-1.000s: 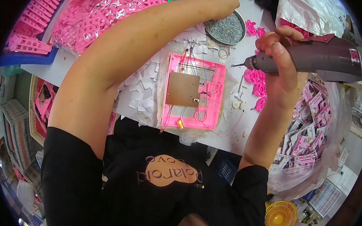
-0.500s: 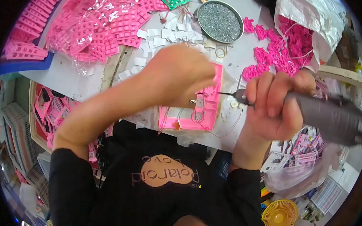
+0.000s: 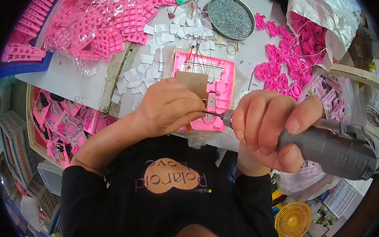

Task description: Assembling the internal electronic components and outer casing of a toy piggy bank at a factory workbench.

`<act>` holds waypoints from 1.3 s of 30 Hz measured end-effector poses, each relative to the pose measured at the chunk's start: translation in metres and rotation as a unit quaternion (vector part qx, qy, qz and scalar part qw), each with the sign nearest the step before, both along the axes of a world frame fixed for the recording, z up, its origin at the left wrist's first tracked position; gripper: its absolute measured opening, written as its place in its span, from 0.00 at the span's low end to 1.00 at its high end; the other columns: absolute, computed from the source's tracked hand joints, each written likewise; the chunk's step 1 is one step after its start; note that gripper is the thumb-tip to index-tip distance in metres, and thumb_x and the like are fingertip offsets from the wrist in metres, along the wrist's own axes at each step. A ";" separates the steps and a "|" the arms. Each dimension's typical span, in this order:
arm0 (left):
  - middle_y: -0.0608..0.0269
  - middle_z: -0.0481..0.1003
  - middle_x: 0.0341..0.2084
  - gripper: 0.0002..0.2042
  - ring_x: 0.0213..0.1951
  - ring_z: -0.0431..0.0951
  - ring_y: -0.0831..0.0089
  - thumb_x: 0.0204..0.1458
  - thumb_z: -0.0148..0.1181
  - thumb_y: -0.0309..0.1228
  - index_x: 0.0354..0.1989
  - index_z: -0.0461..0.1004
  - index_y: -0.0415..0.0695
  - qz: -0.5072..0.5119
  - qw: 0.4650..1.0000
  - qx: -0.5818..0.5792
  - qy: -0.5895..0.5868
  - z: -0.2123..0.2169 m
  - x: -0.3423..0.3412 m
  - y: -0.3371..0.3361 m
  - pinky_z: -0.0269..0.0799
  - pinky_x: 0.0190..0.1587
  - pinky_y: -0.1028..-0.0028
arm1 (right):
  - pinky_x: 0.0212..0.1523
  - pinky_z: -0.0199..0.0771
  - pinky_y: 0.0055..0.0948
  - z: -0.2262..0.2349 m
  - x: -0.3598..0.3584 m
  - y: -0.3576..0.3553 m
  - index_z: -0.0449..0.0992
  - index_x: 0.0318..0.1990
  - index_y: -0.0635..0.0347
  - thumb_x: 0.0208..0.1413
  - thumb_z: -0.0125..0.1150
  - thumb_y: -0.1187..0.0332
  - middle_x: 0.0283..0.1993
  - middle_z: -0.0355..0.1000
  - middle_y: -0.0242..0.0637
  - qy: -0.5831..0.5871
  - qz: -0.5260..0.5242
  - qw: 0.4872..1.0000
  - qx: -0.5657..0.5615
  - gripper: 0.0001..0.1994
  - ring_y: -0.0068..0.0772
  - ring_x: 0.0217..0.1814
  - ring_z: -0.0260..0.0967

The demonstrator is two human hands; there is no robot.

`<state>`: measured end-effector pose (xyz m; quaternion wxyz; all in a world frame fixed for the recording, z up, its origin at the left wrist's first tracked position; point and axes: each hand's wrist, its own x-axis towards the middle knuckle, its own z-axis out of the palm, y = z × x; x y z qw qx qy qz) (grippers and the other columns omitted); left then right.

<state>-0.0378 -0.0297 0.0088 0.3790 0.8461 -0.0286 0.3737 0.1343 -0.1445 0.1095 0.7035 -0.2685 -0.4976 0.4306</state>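
My right hand (image 3: 277,128) is wrapped round a dark grey electric screwdriver (image 3: 330,147), its thin bit pointing left. My left hand (image 3: 169,106) is closed, thumb and fingertips pressed together right at the bit's tip; whatever they pinch is too small or hidden to name. Below and beside the left hand lies an open pink plastic casing (image 3: 226,79), with thin red and dark wires running from its upper end. A brown board (image 3: 194,83) sits over the casing, partly covered by the left fingers.
A round tin of small metal screws (image 3: 231,18) stands at the back. White paper squares (image 3: 147,59) are scattered left of the casing. Bagged pink keypad parts (image 3: 101,28) lie far left, pink cord bundles (image 3: 281,60) at right. A box of pink pieces (image 3: 64,122) is at lower left.
My left hand has come down and left from above the casing, uncovering its upper part and wires. The screwdriver has shifted lower and left, its bit now at my left fingertips.
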 end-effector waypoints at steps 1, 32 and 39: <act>0.65 0.82 0.33 0.12 0.27 0.79 0.67 0.44 0.73 0.26 0.38 0.79 0.44 0.004 1.000 0.012 -0.005 0.000 0.000 0.000 0.69 0.30 0.69 | 0.26 0.69 0.28 -0.001 0.001 0.000 0.64 0.50 0.52 0.59 0.62 0.67 0.21 0.66 0.27 0.010 0.012 1.000 -0.003 0.16 0.23 0.20 0.63; 0.60 0.81 0.29 0.10 0.29 0.82 0.60 0.47 0.72 0.29 0.35 0.77 0.45 0.066 0.983 0.011 0.172 -0.011 -0.003 0.011 0.76 0.31 0.66 | 0.28 0.69 0.28 -0.049 -0.002 0.027 0.65 0.42 0.60 0.56 0.64 0.72 0.24 0.69 0.34 -0.040 -0.116 0.987 -0.107 0.12 0.24 0.24 0.64; 0.61 0.82 0.32 0.12 0.31 0.84 0.63 0.46 0.72 0.26 0.39 0.78 0.43 0.045 0.995 -0.018 0.088 -0.007 -0.002 0.002 0.78 0.32 0.68 | 0.27 0.67 0.33 -0.019 -0.001 0.014 0.64 0.46 0.56 0.56 0.67 0.66 0.21 0.64 0.31 0.035 0.004 0.999 -0.017 0.17 0.29 0.22 0.61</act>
